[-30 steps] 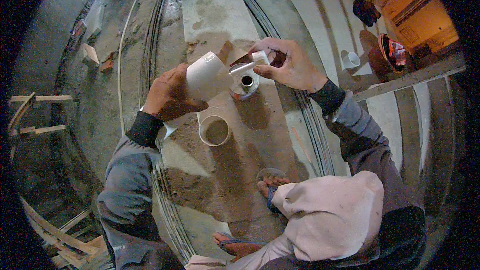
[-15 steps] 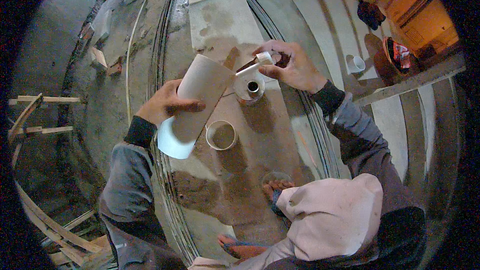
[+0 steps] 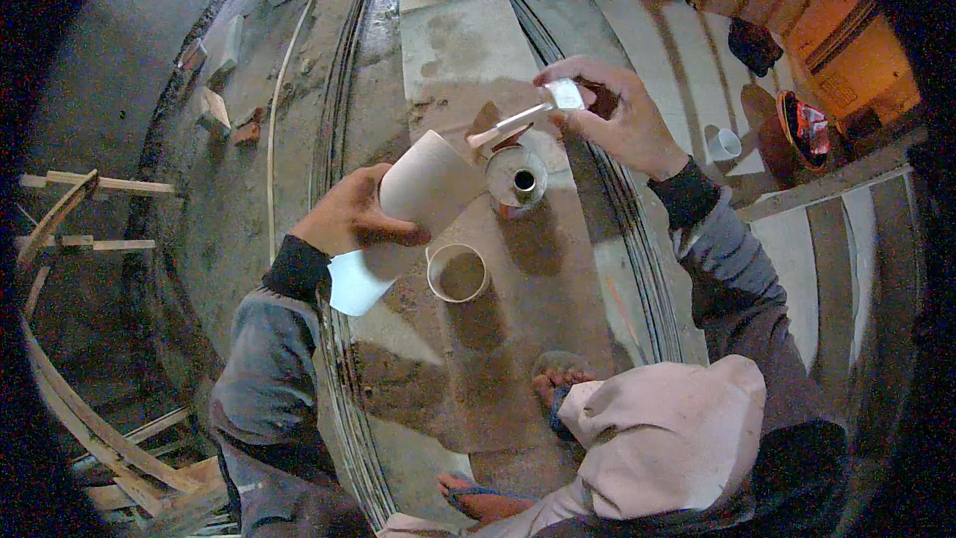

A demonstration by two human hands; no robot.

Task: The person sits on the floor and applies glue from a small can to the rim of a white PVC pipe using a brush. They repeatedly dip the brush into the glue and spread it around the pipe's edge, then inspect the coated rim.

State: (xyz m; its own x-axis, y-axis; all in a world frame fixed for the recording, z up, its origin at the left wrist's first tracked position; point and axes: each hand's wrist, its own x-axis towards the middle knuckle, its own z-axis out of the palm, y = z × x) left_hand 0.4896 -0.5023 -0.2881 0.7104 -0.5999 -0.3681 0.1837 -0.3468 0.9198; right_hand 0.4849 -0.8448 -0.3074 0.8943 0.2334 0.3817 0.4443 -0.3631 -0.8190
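Observation:
My left hand (image 3: 363, 214) is wrapped round a tilted white plastic pipe (image 3: 430, 179), whose upper end points away from me. In my right hand (image 3: 627, 115) is a brush (image 3: 523, 123) with a pale handle and a whitish block-like top, pinched between thumb and fingers. Its brownish tip is beside the pipe's upper end; whether they touch I cannot tell. Just below the brush stands a round can (image 3: 516, 197) with a dark round opening in its top. Nearer to me, a short white round fitting (image 3: 458, 274) stands with its open end up.
Long thin rods (image 3: 339, 90) run along both sides of the board (image 3: 538, 339) underfoot. Wooden strips (image 3: 110, 184) lie at the left, near brick pieces (image 3: 247, 127). A white cup-like piece (image 3: 724, 143) and a round container with red packaging (image 3: 809, 130) are at the right.
The brush in my right hand has shifted right and its top has turned. My left hand still holds the pipe, now a little to the right in view. The whole view has shifted slightly.

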